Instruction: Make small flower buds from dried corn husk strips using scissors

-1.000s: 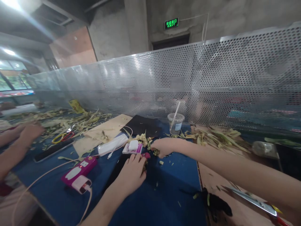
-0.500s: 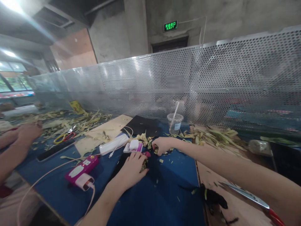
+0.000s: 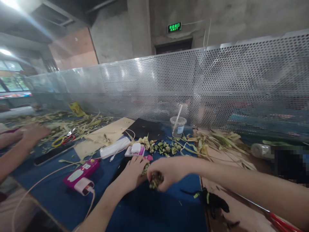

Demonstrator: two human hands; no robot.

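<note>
My right hand grasps a clump of greenish buds. Just left, my left hand curls over more buds; I cannot tell its grip.

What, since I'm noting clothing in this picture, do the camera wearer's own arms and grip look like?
The left grip and right grip are bare hands, without gloves. The left forearm and right forearm are bare too, with no sleeve in view. No watch, bracelet or marking shows on either.
</note>
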